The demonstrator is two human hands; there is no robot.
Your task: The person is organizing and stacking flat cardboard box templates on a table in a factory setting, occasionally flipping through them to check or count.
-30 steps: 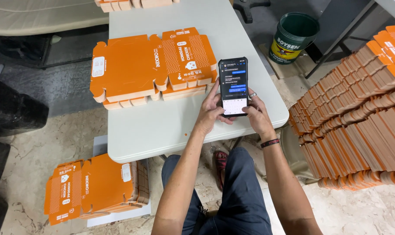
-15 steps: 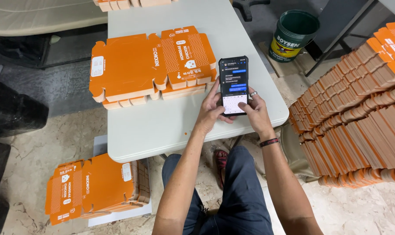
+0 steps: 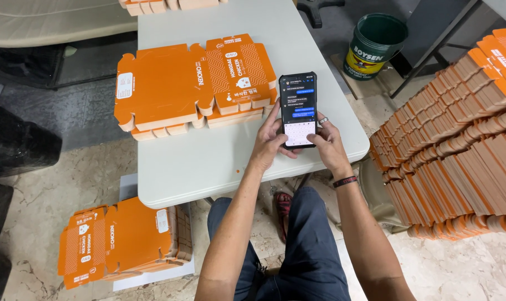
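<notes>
Holding a phone point(image 3: 298, 109) upright over the worktop point(image 3: 208, 161), left hand point(image 3: 271, 142) and right hand point(image 3: 328, 146) both curled around it.

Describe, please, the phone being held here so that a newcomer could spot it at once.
Start at the pale grey table in the middle of the floor and go to its right-hand end, past the orange flat-packed cartons. There the left hand and right hand hold a phone upright between them. It is the only dark, glowing thing among orange card.
</notes>
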